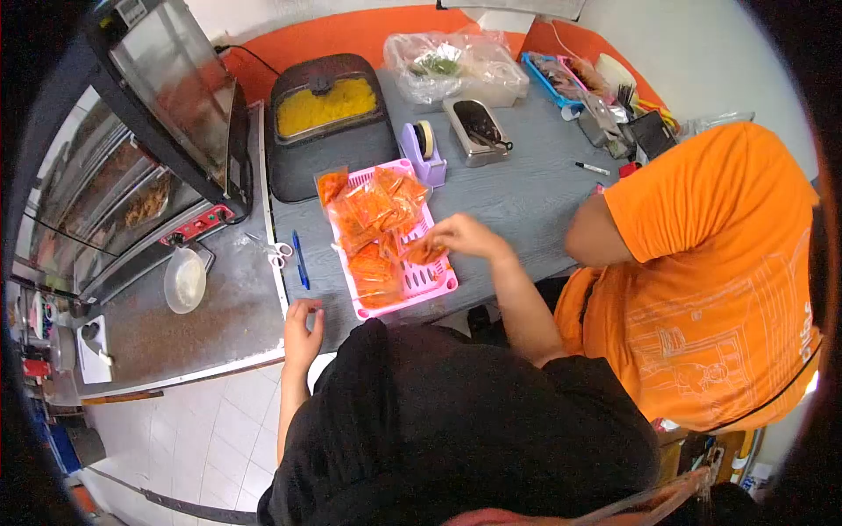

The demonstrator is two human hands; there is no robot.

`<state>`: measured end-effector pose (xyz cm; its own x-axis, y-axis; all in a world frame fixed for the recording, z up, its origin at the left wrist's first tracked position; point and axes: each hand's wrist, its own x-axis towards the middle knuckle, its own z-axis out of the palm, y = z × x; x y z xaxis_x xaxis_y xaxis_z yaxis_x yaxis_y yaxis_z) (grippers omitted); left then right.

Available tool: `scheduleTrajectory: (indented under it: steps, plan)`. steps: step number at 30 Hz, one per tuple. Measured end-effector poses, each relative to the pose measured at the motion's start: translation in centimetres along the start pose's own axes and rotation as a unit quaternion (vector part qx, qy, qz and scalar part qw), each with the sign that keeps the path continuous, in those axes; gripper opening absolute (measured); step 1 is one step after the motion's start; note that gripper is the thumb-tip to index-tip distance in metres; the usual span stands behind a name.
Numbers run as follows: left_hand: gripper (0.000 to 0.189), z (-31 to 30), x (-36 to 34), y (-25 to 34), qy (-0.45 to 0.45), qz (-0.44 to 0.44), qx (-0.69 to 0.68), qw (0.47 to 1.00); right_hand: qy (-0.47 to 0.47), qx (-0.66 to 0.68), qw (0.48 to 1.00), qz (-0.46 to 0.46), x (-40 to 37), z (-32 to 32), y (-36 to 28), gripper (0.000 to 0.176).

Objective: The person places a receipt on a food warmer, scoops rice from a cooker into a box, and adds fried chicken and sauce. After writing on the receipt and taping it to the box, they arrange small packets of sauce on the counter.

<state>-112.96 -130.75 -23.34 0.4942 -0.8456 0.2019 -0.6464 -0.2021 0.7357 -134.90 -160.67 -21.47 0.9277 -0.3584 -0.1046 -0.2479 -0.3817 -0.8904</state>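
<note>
Topping grey table [545, 180] by orange wall [294, 39]: basket [409, 301]

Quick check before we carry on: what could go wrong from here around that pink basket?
The bag at the right hand is by the basket's right side, so it might slip over the rim if let go badly.
The heaped orange-filled bags overlap and reach past the left rim; a nudge could slide one out.
The purple tape dispenser sits close by the basket's far end, so shifting the basket may knock it.
</note>
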Motion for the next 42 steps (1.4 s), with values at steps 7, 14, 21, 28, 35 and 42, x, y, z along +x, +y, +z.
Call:
scheduleTrajectory:
  steps: [7,14,21,28,35,42]
  plan:
    - [0.014,-0.5,-0.6,-0.4,0.009,-0.028,-0.027,0.999,0.240,0.381,0.892,0.036,-2.5,-3.5,2.8,0.024]
    - [0.012,-0.3,-1.4,-1.6,0.006,-0.052,-0.004,0.999,0.494,0.604,0.622,0.067,-5.3,-7.8,13.0,0.039]
    - [0.013,-0.2,-1.3,-0.3,-0.004,-0.054,0.008,0.999,0.738,0.226,0.614,0.165,-4.3,-6.9,16.8,0.039]
    - [0.014,0.7,-1.5,-0.1,-0.030,-0.045,-0.004,0.999,0.172,-0.336,0.906,-0.193,0.5,5.7,-0.8,0.032]
    - [0.015,0.1,-1.9,0.5,-0.019,-0.048,-0.007,0.999,0.125,-0.286,0.930,-0.194,5.2,6.2,-0.2,0.022]
    - [0.015,0.2,-3.0,-0.1,-0.024,-0.070,-0.028,0.997,0.039,-0.294,0.936,-0.189,3.3,10.1,-1.1,0.036]
